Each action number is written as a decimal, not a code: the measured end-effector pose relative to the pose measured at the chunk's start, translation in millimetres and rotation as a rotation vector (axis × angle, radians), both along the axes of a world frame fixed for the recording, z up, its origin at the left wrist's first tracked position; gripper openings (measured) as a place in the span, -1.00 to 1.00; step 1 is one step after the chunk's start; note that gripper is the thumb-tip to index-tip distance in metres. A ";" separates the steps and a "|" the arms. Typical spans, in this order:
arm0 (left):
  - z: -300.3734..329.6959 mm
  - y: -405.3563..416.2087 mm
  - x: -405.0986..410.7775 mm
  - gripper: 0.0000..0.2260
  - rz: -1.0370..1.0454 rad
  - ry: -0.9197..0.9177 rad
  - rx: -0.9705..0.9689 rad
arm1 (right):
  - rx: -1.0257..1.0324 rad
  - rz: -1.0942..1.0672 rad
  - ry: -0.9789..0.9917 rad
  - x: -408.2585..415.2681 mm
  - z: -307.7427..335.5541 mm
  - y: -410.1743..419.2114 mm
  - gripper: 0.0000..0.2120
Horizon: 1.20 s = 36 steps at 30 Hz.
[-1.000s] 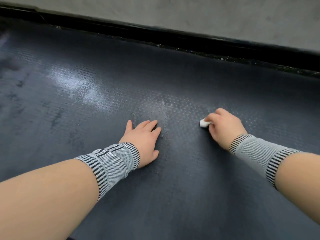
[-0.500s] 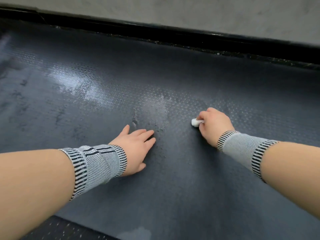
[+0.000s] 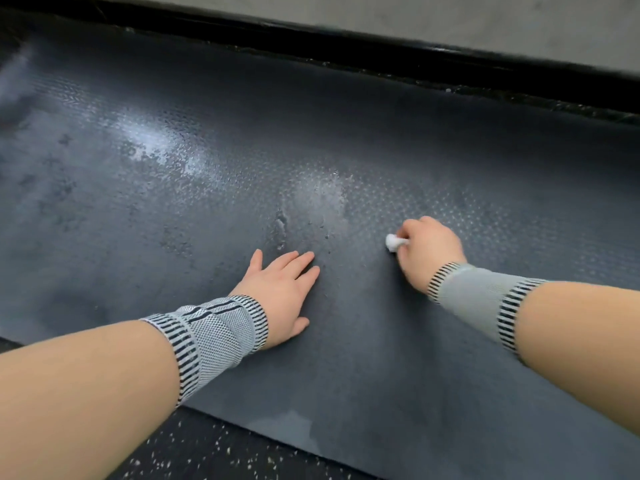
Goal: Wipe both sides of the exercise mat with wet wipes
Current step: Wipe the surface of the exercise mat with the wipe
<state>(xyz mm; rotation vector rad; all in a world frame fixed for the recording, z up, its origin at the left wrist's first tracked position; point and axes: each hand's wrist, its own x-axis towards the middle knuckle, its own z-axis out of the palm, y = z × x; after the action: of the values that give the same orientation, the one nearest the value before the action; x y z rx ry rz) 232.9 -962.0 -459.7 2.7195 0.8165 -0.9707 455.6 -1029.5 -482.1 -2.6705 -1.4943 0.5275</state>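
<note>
Your dark slate-grey rubber exercise mat [image 3: 381, 161], stamped with a fine raised diamond texture, lies flat across nearly the whole view, its near edge running diagonally over a black floor flecked with white [image 3: 214, 452] at the bottom and its far edge lying close along a glossy black skirting strip [image 3: 346, 50] at the foot of a pale grey wall [image 3: 450, 15]. Wet sheen marks the mat in pale patches: a bright streak toward the upper left, a smaller whitish smear just ahead of your fingers, and darker blotches scattered over the left side (a faint damp spot also shows near the front edge). Your left hand [image 3: 280, 292] lies palm down on the mat, fingers straight and held loosely together, thumb out to the right side, pressing on the surface and gripping nothing. Your right hand [image 3: 426, 251] is curled into a loose fist, its fingertips pinching a small crumpled white wet wipe [image 3: 393, 242], which pokes out at the left of the knuckles and touches the mat just right of the whitish smear. The two hands are near each other but apart, with bare mat between them. Each wrist wears a grey knitted support band with black-and-white striped cuffs [image 3: 214, 330], and both bare forearms reach in from the lower corners.
</note>
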 end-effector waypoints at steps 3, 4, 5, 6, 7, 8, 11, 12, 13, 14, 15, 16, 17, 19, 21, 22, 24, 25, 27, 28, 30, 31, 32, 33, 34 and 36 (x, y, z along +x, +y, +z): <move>0.8 -4.1 1.3 -0.26 0.022 -0.011 0.003 | -0.002 0.128 0.089 -58.0 1.8 5.4 -0.79; 1.5 -5.0 0.9 -0.26 0.029 -0.015 -0.001 | 0.005 0.259 0.117 -75.5 3.8 -3.4 -0.79; 1.9 -6.1 -0.3 -0.27 0.033 -0.019 -0.007 | -0.005 0.394 0.161 -86.6 6.9 -15.7 -0.79; 2.0 -7.5 -2.3 -0.27 0.034 -0.021 -0.011 | -0.036 0.517 0.202 -88.0 9.8 -28.4 -0.80; 1.8 -8.9 -5.3 -0.27 0.031 -0.019 -0.013 | -0.086 0.613 0.210 -77.9 12.8 -37.5 -0.81; 1.8 -10.6 -9.1 -0.27 0.024 -0.012 -0.014 | -0.119 0.660 0.180 -60.6 13.2 -42.6 -0.81; 2.4 -17.1 -21.5 -0.26 -0.012 0.024 -0.021 | -0.090 0.415 0.027 -8.2 8.5 -44.5 -0.80; 2.1 -19.1 -24.9 -0.26 -0.019 0.030 -0.021 | -0.056 0.243 0.011 -1.3 6.6 -40.9 -0.81; 2.0 -21.2 -27.3 -0.25 -0.023 0.034 -0.021 | -0.035 0.081 0.015 -3.3 3.9 -34.5 -0.81; 2.2 -23.1 -28.6 -0.24 -0.023 0.035 -0.020 | -0.029 -0.037 0.032 -12.3 1.6 -26.1 -0.80; 2.6 -25.2 -29.4 -0.24 -0.023 0.035 -0.020 | -0.034 -0.100 0.059 -25.1 -0.5 -19.0 -0.79; 3.0 -27.5 -30.0 -0.23 -0.022 0.035 -0.023 | -0.039 -0.093 0.090 -42.9 -1.5 -15.3 -0.78; 3.4 -29.6 -30.6 -0.22 -0.018 0.033 -0.024 | -0.040 -0.004 0.112 -63.5 -0.8 -16.5 -0.79; 3.7 -33.9 -32.1 -0.21 -0.014 0.032 -0.027 | -0.055 0.333 0.155 -98.1 2.1 -34.6 -0.81; 4.5 -38.0 -34.7 -0.20 -0.025 0.038 -0.028 | -0.134 0.644 0.221 -103.6 9.3 -59.4 -0.81; 5.3 -40.1 -37.3 -0.20 -0.031 0.044 -0.030 | -0.182 0.741 0.213 -90.8 10.8 -66.5 -0.81; 6.4 -43.7 -44.1 -0.20 -0.041 0.061 -0.039 | -0.203 0.739 0.115 -54.7 7.2 -67.9 -0.80; 6.7 -45.3 -47.8 -0.19 -0.046 0.069 -0.044 | -0.175 0.636 0.061 -38.6 6.4 -65.0 -0.80; 6.4 -47.1 -52.1 -0.17 -0.056 0.080 -0.044 | -0.075 0.315 0.033 -24.9 4.9 -53.9 -0.81; 6.3 -48.0 -52.4 -0.17 -0.058 0.085 -0.042 | -0.048 0.184 0.041 -31.5 2.4 -46.1 -0.80; 7.2 -49.6 -51.2 -0.16 -0.057 0.092 -0.038 | -0.061 0.066 0.080 -60.7 -0.4 -34.4 -0.79; 7.8 -50.2 -50.4 -0.16 -0.055 0.091 -0.036 | -0.061 0.099 0.104 -80.1 -0.9 -34.1 -0.81; 8.5 -50.8 -49.7 -0.16 -0.051 0.089 -0.038 | -0.050 0.194 0.118 -98.1 -2.0 -39.6 -0.83; 9.0 -51.7 -49.3 -0.16 -0.049 0.086 -0.043 | -0.041 0.324 0.144 -113.0 -0.7 -50.3 -0.83; 9.5 -52.9 -49.4 -0.16 -0.051 0.084 -0.049 | -0.055 0.465 0.188 -121.2 2.0 -63.5 -0.83; 9.5 -56.0 -52.1 -0.16 -0.072 0.091 -0.052 | -0.158 0.717 0.255 -113.7 9.6 -84.3 -0.82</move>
<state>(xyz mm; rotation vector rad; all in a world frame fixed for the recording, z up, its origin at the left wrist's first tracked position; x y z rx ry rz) 180.8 -1018.0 -450.2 2.6948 0.7023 -1.1211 341.8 -1113.8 -472.5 -1.9717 -2.3690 0.9982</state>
